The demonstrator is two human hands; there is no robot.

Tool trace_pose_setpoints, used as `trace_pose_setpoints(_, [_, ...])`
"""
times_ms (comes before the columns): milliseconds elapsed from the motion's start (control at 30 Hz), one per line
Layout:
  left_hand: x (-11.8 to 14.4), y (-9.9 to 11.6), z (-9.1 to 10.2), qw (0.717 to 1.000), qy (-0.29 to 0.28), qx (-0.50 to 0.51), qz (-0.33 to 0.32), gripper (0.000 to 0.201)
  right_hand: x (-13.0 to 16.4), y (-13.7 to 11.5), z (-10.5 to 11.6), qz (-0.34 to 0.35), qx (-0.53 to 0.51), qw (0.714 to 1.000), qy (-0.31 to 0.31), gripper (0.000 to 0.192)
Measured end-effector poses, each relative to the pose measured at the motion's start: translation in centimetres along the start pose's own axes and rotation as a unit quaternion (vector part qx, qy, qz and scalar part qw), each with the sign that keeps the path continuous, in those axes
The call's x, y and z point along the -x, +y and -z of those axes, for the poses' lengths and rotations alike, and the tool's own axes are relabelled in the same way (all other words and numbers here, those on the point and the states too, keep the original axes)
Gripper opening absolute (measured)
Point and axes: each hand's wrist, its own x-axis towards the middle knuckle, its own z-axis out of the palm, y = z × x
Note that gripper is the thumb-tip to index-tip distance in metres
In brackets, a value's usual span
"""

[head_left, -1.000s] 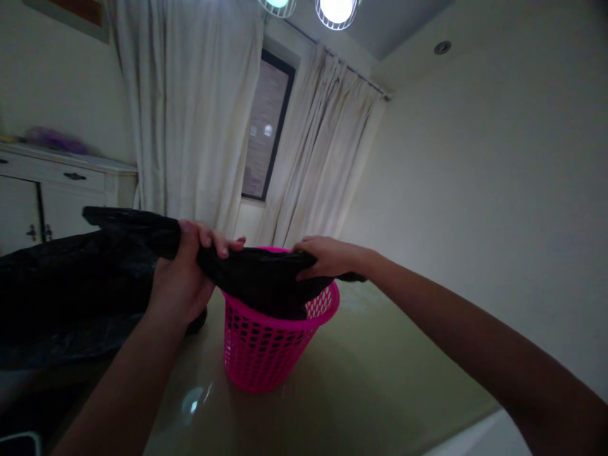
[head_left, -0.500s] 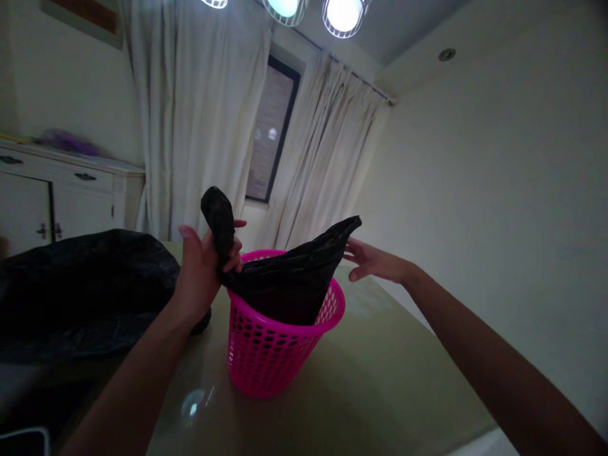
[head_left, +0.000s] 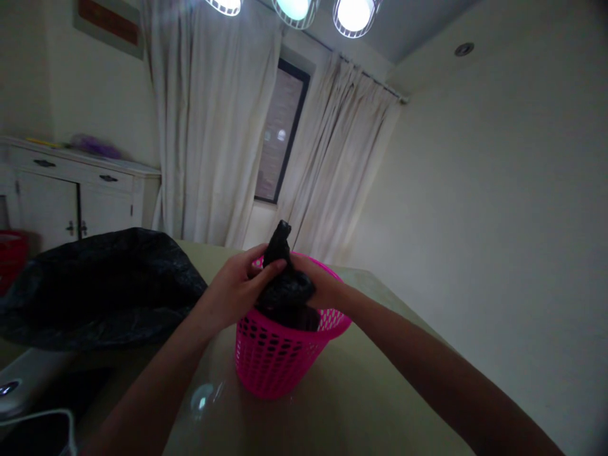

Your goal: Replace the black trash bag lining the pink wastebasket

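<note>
The crumpled black plastic bag (head_left: 286, 288) looks thin, creased and faintly shiny. The round bright-pink basket (head_left: 280, 358) is smooth moulded plastic, pierced all over its wall. The beige tabletop (head_left: 361, 392) is polished and glossy, mirroring the lamps. A larger black plastic sheet (head_left: 104, 285) lies wrinkled with a dull sheen. The long cream curtains (head_left: 213, 139) are matt cloth.

Dim room, glaring ceiling lamps (head_left: 352, 14)
</note>
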Motion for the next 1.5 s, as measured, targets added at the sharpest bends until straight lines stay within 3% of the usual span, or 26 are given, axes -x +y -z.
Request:
trace_pose_setpoints(100, [-0.4, -0.2, 0.0, 0.999, 0.045, -0.004, -0.017, 0.036, 0.6, -1.4, 0.9, -0.028, -0.067, 0.996, -0.043, 0.051])
trace_pose_setpoints(200, [-0.5, -0.5, -0.6, 0.987, 0.121, -0.094, -0.052, 0.030, 0.8, -2.4, 0.9, -0.065, -0.129, 0.988, -0.053, 0.066])
trace_pose_setpoints(300, [-0.2, -0.6, -1.4, 0.967, 0.160, -0.192, -0.056, 0.021, 0.7, -2.2, -0.2, -0.084, -0.136, 0.987, 0.025, 0.045])
trace_pose_setpoints(433, [0.3, -0.6, -2.0, 0.956, 0.149, -0.245, -0.056, 0.014, 0.2, -0.9, -1.6, -0.155, -0.202, 0.957, 0.138, 0.062])
trace_pose_setpoints(533, [0.3, -0.9, -2.0, 0.924, 0.136, -0.325, -0.149, 0.012, -0.2, -0.5, -1.7, -0.203, -0.240, 0.915, 0.253, 0.057])
trace_pose_setpoints(600, [0.3, -1.1, -2.0, 0.904, 0.106, -0.351, -0.220, 0.016, -0.5, -0.5, -1.5, -0.217, -0.220, 0.907, 0.287, 0.056])
trace_pose_setpoints(667, [0.2, -1.3, -1.9, 0.893, 0.087, -0.356, -0.261, 0.019, -0.6, -0.6, -1.4, -0.204, -0.168, 0.920, 0.290, 0.050])
trace_pose_setpoints(767, [0.2, -1.3, -1.5, 0.890, 0.106, -0.357, -0.264, 0.018, -0.6, -0.7, -1.4, -0.199, -0.141, 0.938, 0.245, 0.042])
trace_pose_setpoints(900, [0.0, -1.1, -0.5, 0.887, 0.153, -0.358, -0.249, 0.016, 0.0, -1.2, -1.5, -0.228, -0.287, 0.916, 0.165, 0.049])
trace_pose_setpoints(967, [-0.2, -1.1, -0.1, 0.895, 0.157, -0.349, -0.229, 0.015, 0.5, -1.5, -1.3, -0.216, -0.317, 0.919, 0.094, 0.043])
trace_pose_setpoints(1033, [-0.3, -1.1, 0.0, 0.914, 0.148, -0.325, -0.194, 0.015, 0.9, -1.3, -1.2, -0.197, -0.306, 0.930, 0.063, 0.039])
trace_pose_setpoints(1200, [-0.3, -1.2, -0.1, 0.939, 0.152, -0.281, -0.128, 0.020, 1.1, 0.1, -1.4, -0.127, -0.167, 0.968, 0.136, 0.021])
trace_pose_setpoints(1300, [-0.4, -1.2, 0.0, 0.943, 0.162, -0.274, -0.096, 0.021, 1.1, 0.1, -1.5, -0.092, -0.033, 0.978, 0.185, 0.038])
trace_pose_setpoints(1400, [-0.7, -1.3, 0.1, 0.957, 0.150, -0.232, -0.083, 0.022, 1.4, -0.8, -1.7, -0.046, 0.014, 0.978, 0.202, 0.055])
trace_pose_setpoints(1500, [-0.9, -1.3, 0.3, 0.967, 0.130, -0.201, -0.091, 0.024, 1.5, -1.8, -1.7, 0.045, 0.032, 0.981, 0.188, 0.026])
